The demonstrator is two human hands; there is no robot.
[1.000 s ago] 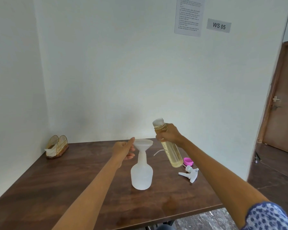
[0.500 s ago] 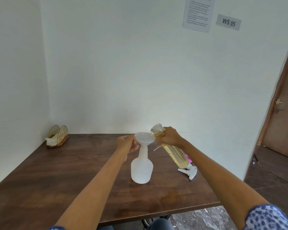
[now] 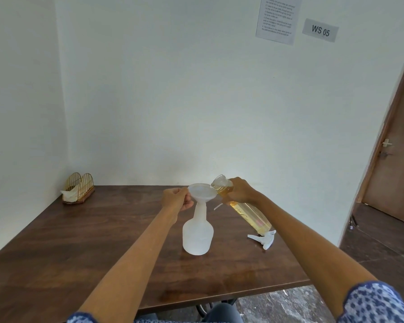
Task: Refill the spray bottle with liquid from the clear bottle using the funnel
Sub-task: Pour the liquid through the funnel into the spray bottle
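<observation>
Spray bottle [image 3: 198, 236]: frosted white, upright mid-table [image 3: 79, 241], funnel [image 3: 202, 194] seated in neck.
Left hand [image 3: 177, 201]: curled, pinching funnel rim, as earlier.
Right hand [image 3: 239, 191]: gripping clear bottle [image 3: 247, 210] near its neck; tipped further than a second ago, open mouth now over funnel's right edge, base lower right.
Trigger sprayer head [image 3: 264, 238]: lying right of spray bottle.
Pink cap: now hidden.

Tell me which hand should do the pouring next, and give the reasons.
Right. The right hand already holds the clear bottle, tilted with its open mouth at the funnel rim. The left hand pinches the funnel's edge, steadying it in the spray bottle.
</observation>
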